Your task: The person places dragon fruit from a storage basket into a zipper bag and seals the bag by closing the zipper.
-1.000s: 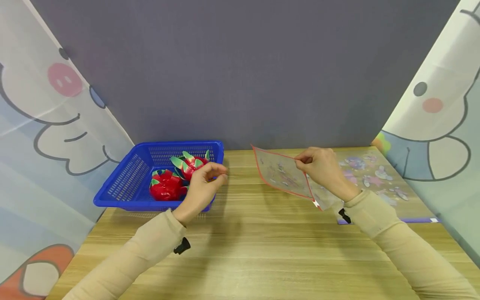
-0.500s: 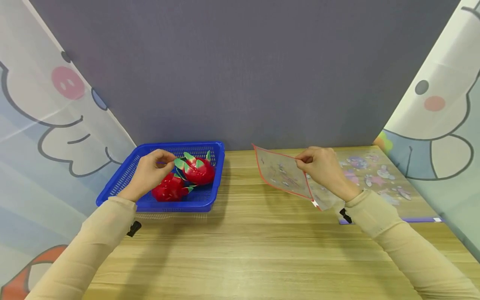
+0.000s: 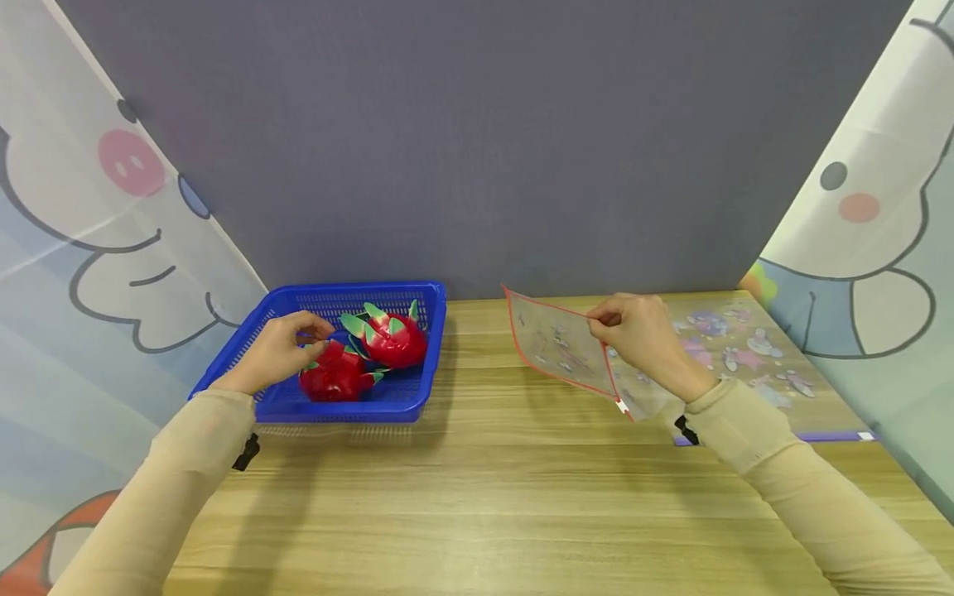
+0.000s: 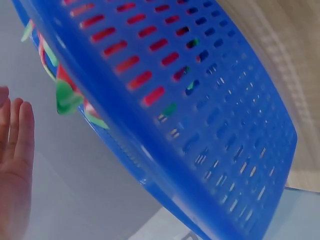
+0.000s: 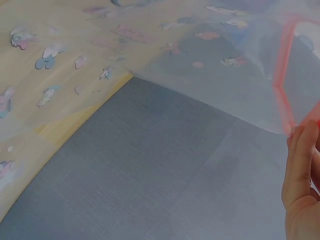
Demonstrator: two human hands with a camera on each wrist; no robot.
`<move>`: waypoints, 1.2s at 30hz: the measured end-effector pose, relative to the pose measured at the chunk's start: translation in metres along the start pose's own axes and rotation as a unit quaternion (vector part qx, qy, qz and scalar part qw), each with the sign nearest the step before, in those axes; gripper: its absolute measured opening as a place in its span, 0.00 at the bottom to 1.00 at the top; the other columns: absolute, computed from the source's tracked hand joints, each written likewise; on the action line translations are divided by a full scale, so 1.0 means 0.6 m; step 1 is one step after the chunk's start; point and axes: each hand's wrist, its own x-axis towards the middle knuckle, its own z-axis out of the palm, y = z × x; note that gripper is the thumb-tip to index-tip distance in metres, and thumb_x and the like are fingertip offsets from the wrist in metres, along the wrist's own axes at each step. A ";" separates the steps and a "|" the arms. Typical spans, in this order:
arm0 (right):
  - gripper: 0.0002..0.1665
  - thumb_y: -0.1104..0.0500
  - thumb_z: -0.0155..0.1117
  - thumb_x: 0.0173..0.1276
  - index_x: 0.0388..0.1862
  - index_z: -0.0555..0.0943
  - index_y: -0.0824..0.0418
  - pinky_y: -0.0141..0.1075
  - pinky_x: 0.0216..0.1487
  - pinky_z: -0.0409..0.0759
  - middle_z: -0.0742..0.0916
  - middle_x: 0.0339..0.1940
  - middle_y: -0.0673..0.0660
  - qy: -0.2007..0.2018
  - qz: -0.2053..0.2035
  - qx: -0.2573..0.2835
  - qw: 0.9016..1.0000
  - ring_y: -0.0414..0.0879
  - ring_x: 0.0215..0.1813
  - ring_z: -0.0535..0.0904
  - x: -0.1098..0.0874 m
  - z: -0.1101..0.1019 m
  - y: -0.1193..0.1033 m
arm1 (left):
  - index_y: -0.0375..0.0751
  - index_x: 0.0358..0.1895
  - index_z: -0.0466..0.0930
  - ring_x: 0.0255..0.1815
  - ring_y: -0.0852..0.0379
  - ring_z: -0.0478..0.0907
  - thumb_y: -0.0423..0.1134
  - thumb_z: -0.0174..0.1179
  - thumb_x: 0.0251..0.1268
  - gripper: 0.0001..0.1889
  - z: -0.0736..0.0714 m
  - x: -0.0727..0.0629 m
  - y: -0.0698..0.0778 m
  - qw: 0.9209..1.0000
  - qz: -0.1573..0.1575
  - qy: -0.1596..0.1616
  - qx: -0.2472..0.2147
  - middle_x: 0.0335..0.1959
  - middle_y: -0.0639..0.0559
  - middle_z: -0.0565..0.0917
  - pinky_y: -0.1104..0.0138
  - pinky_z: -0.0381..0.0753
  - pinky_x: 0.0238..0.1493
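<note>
My left hand (image 3: pixel 276 352) hovers over the left part of a blue plastic basket (image 3: pixel 387 410), fingertips close to a red toy dragon fruit (image 3: pixel 335 382). A second dragon fruit (image 3: pixel 398 343) with green leaf tips lies beside it. In the left wrist view, the fingers of the left hand (image 4: pixel 17 145) extend fairly straight beyond the basket's slotted wall (image 4: pixel 215 110), holding nothing visible. My right hand (image 3: pixel 644 331) pinches the top of a clear printed zip pouch (image 3: pixel 555 343) with red edging, raised above the table. The right wrist view shows fingers (image 5: pixel 302 165) at the red edge.
A larger clear zip bag (image 3: pixel 753 356) with cartoon prints and a purple zip strip lies flat at the right of the wooden table (image 3: pixel 477 513). A grey panel (image 3: pixel 492 149) stands behind, with cartoon-printed curtains (image 3: pixel 67 331) on both sides.
My left hand has moved left, from the basket's right side to its left part, and slightly lower toward the nearer dragon fruit. The right hand keeps the pouch nearly still.
</note>
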 end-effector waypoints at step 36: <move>0.05 0.67 0.63 0.56 0.28 0.86 0.65 0.30 0.22 0.76 0.86 0.25 0.59 -0.007 -0.006 0.000 1.000 0.45 0.21 0.82 0.006 0.014 0.000 | 0.47 0.63 0.68 0.59 0.35 0.65 0.34 0.75 0.35 0.42 0.010 0.015 -0.031 0.953 -0.025 -0.258 0.158 0.60 0.39 0.71 0.42 0.73 0.50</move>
